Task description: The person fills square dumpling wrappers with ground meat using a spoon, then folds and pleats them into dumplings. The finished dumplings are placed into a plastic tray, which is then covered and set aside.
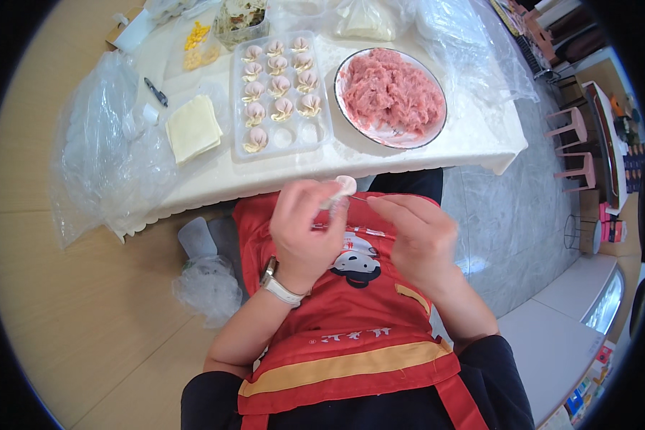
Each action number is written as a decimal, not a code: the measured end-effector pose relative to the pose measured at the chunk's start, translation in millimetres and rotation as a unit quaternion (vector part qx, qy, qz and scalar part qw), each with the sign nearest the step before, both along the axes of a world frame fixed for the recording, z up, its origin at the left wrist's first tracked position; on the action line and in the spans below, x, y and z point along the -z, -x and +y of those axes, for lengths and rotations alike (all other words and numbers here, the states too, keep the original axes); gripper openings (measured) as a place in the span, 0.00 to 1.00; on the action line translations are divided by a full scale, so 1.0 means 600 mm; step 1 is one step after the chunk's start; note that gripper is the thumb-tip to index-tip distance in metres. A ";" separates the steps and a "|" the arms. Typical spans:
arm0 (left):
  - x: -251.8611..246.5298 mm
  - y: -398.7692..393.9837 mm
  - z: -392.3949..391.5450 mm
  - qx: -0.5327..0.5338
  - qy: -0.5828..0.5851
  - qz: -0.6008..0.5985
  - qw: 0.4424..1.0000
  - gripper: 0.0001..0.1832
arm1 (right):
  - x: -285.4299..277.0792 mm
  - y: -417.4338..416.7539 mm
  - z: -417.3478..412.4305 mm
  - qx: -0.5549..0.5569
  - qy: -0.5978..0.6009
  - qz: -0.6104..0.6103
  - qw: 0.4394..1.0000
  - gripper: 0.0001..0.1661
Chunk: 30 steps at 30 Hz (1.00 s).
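Note:
My left hand (307,231) pinches a pale wonton (346,185) above my lap, just off the table's front edge. The wonton's lower part is hidden by my fingers. In my right hand (423,231) is a thin metal stick (359,199), its tip close to the wonton; I cannot tell whether they touch. Beyond my hands, a clear plastic tray (237,121) holds several folded wontons with pinkish filling. Right of it stands a rimmed enamel bowl (379,138) of raw minced meat (389,91). A stack of square wonton wrappers (193,129) lies left of the tray.
A white cloth (475,134) covers the table. At left are a plastic bag (105,118) and a black pen (156,92). Behind the tray sit yellow food pieces (198,36) and a tub of dark filling (242,21). Pink stools (576,126) stand off to the right.

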<state>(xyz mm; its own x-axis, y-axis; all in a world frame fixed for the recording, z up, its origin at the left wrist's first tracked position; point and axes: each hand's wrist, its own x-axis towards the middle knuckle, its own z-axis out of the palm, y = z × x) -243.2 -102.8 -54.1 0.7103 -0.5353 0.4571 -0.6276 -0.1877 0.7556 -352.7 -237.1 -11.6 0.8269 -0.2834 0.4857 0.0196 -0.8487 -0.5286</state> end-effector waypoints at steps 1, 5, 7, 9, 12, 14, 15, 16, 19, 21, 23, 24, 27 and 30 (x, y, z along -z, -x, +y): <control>-0.002 -0.007 0.001 0.005 0.063 0.144 0.988 0.13 | -0.002 0.006 -0.004 0.008 -0.007 0.010 1.000 0.25; -0.016 -0.029 -0.004 0.059 0.200 0.469 0.858 0.07 | -0.006 0.017 -0.010 0.017 -0.021 0.024 0.999 0.25; -0.008 -0.023 -0.008 0.073 0.214 0.512 0.828 0.06 | -0.009 0.009 -0.004 0.003 -0.007 0.015 1.000 0.25; -0.002 -0.016 -0.005 0.067 0.189 0.458 0.866 0.06 | -0.013 0.003 -0.003 -0.003 -0.002 0.010 1.000 0.24; 0.005 -0.002 0.001 0.037 0.125 0.305 0.943 0.08 | -0.021 -0.002 -0.002 -0.007 -0.002 0.006 1.000 0.24; -0.001 0.008 0.004 0.000 0.038 0.126 0.991 0.10 | -0.022 -0.005 -0.001 -0.006 -0.003 0.008 1.000 0.24; -0.005 0.013 0.003 -0.007 0.027 0.088 0.996 0.10 | -0.022 -0.007 0.000 -0.006 -0.003 0.009 1.000 0.24; -0.010 0.020 0.000 -0.013 0.016 0.050 0.999 0.10 | -0.023 -0.009 0.000 -0.005 -0.003 0.011 1.000 0.24; 0.004 0.026 -0.004 -0.011 0.004 -0.019 1.000 0.15 | -0.021 -0.017 0.004 -0.008 0.004 0.015 1.000 0.19; 0.015 0.028 -0.009 -0.012 0.003 -0.039 0.999 0.16 | -0.015 -0.019 0.008 -0.015 0.022 0.043 0.999 0.17; 0.021 0.024 -0.010 0.004 -0.006 -0.049 0.999 0.17 | -0.007 -0.021 0.010 -0.020 0.032 0.062 0.997 0.16; 0.023 0.018 -0.008 0.015 -0.014 -0.053 0.998 0.16 | -0.001 -0.024 0.010 -0.023 0.034 0.063 0.997 0.16; 0.015 -0.019 -0.002 0.023 -0.023 -0.059 0.998 0.12 | -0.001 -0.014 -0.004 -0.027 0.001 0.062 0.998 0.21; -0.004 -0.083 0.000 -0.052 -0.029 -0.085 0.995 0.08 | 0.005 0.004 -0.016 0.016 -0.059 0.002 0.998 0.24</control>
<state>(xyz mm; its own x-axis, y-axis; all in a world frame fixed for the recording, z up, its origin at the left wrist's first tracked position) -193.2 -102.7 -51.5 0.6786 -0.4927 0.5447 -0.7198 -0.2988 0.6265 -354.9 -246.7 -14.6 0.8184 -0.3642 0.4445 -0.0078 -0.7805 -0.6251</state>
